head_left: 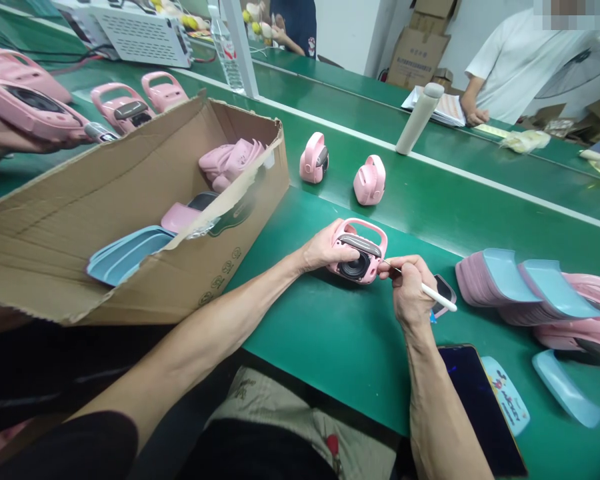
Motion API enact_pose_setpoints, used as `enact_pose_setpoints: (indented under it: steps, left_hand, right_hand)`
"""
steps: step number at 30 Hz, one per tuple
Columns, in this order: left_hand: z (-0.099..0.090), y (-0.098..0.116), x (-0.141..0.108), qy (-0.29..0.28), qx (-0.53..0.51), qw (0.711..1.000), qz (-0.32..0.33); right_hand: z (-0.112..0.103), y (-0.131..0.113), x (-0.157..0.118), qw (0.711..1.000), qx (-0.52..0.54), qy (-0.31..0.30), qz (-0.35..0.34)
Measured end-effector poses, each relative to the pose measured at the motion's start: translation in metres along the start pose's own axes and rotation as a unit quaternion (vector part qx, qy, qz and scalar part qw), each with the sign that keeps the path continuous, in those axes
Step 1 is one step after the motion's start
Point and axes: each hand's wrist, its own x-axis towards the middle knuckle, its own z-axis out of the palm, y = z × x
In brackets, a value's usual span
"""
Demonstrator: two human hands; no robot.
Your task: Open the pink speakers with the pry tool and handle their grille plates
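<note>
My left hand grips a small pink speaker by its left side, the thumb lying across the front near the round black cone. The speaker has a carry handle on top and a grey strip below it. In my right hand is a slim white-handled tool with a thin metal shaft, its tip at the speaker's right edge. Whether the tip touches the casing, I cannot tell. Behind my right hand lies a dark-faced pink panel, partly covered.
A cardboard box with pink and blue parts stands left. Two pink speakers sit beyond my hands. At right are stacked pink and blue covers and a dark tablet. Another person's hand holds a pink speaker at far left.
</note>
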Motion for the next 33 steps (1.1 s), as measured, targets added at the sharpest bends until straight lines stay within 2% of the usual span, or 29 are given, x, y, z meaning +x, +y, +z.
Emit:
enact_pose_setpoints:
  steps: [3,8,13,18,24,29,33]
  left_hand:
    - [-0.001,-0.003,0.001,0.007,0.008,1.0,0.012]
    - [-0.002,-0.006,0.002,0.0,0.01,1.0,0.006]
    - [-0.002,-0.005,0.002,0.001,0.014,0.999,0.03]
    - [-0.002,-0.003,0.001,0.002,0.02,1.0,0.013]
    - [0.0,-0.001,0.001,-0.006,-0.002,1.0,0.011]
    - [0.001,-0.001,0.0,-0.004,-0.011,1.0,0.001]
    - [0.001,0.0,0.0,-0.011,-0.009,1.0,0.001]
  right_hand:
    - [0.001,0.003,0.005,1.0,0.013,0.003,0.005]
    - [0.004,0.003,0.008,0.996,0.073,0.015,0.056]
    - [0.002,-0.003,0.005,0.995,-0.098,-0.003,-0.033]
    - [0.001,-0.001,0.007,0.999,-0.043,-0.002,0.001]
    - [0.001,-0.008,0.006,0.978,-0.187,-0.019,-0.092]
    - [0.001,-0.007,0.007,0.99,-0.128,-0.019,-0.054]
    - [0.002,-0.009,0.007,0.973,-0.208,-0.017,-0.094]
